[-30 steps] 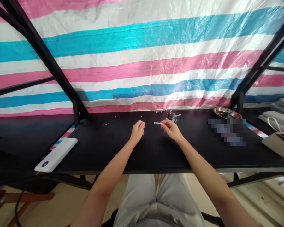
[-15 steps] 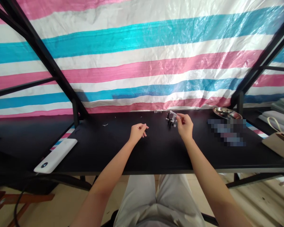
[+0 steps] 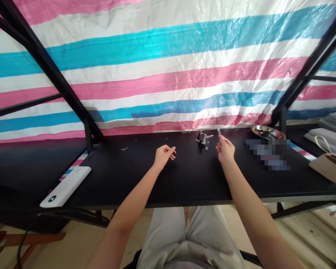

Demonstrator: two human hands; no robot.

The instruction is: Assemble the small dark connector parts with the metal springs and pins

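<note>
My right hand point(image 3: 225, 150) is closed on a small clear plastic tube point(image 3: 219, 132), which stands up above the fingertips. To its left lies a small pile of clear and black plastic parts point(image 3: 204, 141) on the black table. My left hand point(image 3: 164, 155) is held over the middle of the table with its thumb and fingers pressed together. Whatever it may hold is hidden or too small to make out. A row of small metal springs point(image 3: 186, 132) lies near the table's back edge, left of the pile.
A thin whitish piece point(image 3: 124, 149) lies on the table point(image 3: 123, 179) to the left. A long white device point(image 3: 66, 186) rests at the left edge. At the right are a round metal dish point(image 3: 259, 131), a blurred patch point(image 3: 267, 155) and a beige bag point(image 3: 329, 168). Striped sheeting point(image 3: 168, 67) hangs behind.
My right hand has moved right, away from the pile, and lifted the clear tube out to upright. My left hand has barely moved.
</note>
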